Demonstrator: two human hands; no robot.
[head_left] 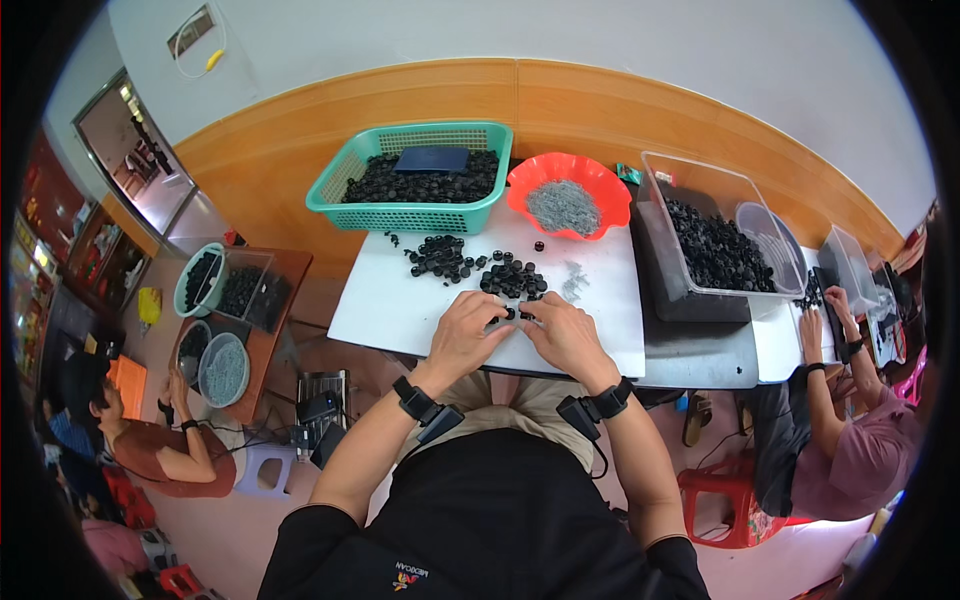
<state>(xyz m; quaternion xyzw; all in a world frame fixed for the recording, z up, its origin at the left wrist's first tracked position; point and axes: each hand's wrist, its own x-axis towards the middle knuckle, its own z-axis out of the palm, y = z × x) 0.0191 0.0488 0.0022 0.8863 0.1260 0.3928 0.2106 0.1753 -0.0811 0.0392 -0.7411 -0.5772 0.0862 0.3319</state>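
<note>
Above the near part of a white board, my left hand and my right hand meet with bent fingers. My left thumb and index finger close on a small black round part. The right fingertips pinch another small black piece, mostly hidden by the fingers. Just beyond my fingertips lies a pile of black round caps, with a second pile of black parts to its left. A little heap of thin grey pieces sits to the right.
Along the back stand a green basket of black parts, a red scalloped bowl of grey pieces and a clear bin of black parts. Co-workers sit left and right, one beside a brown table with tubs.
</note>
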